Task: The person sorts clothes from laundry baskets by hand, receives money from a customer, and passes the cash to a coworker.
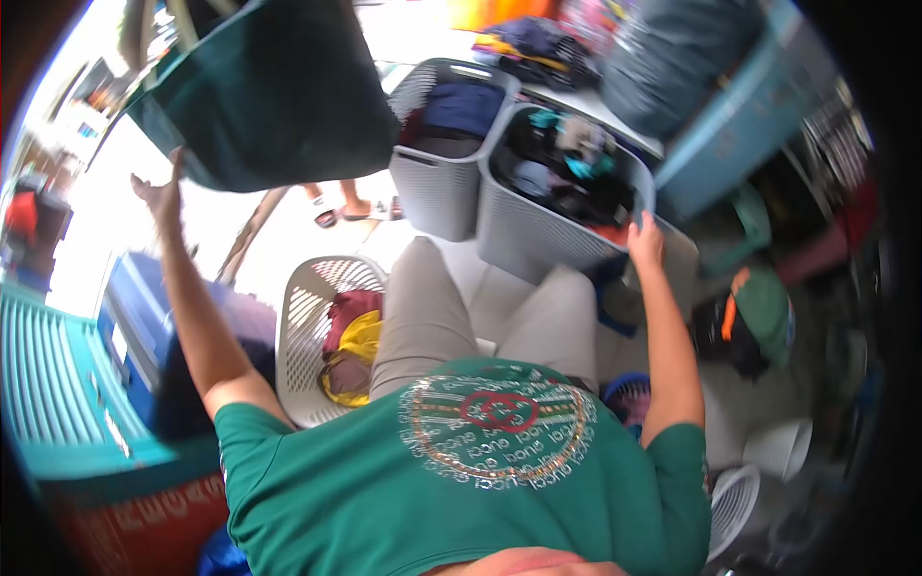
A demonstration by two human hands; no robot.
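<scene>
My left hand [161, 197] is raised at the left with its fingers spread, close to the lower edge of a large dark green tote bag [279, 101]. Whether a fingertip touches the bag, I cannot tell. Pale straps show at the bag's top. On the right, my right hand [646, 240] has its fingers closed over the near right rim of a grey laundry basket [547, 230]. Dark clothes [567, 168] with some turquoise and grey pieces fill that basket. Beside it stands a second grey basket [432, 187] with folded navy cloth [463, 106] inside.
By my left leg, a beige basket [298, 346] holds yellow and maroon clothes. Another person's sandalled feet [357, 206] show beyond the bag. A blue bin [134, 317] and teal crate [48, 374] stand left; a grey sack [677, 62] and light blue panel [740, 115] are at right.
</scene>
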